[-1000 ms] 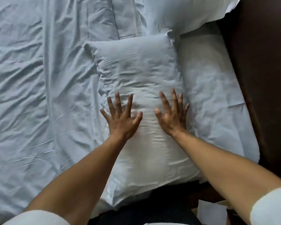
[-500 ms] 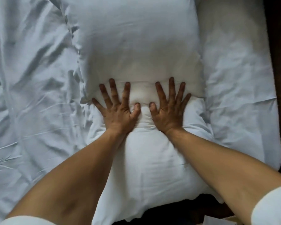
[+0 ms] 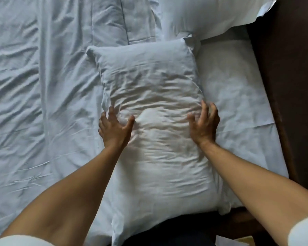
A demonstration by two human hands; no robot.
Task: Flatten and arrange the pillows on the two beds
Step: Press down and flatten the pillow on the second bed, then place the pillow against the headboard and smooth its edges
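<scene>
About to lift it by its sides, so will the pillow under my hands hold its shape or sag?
The pillow looks soft and wrinkled, so it will probably sag. Its near end already droops off the bed, so it is likely floppy.

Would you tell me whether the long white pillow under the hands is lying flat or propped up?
Lying flat: the long white pillow stretches lengthwise along the wrinkled white bedsheet.
</scene>
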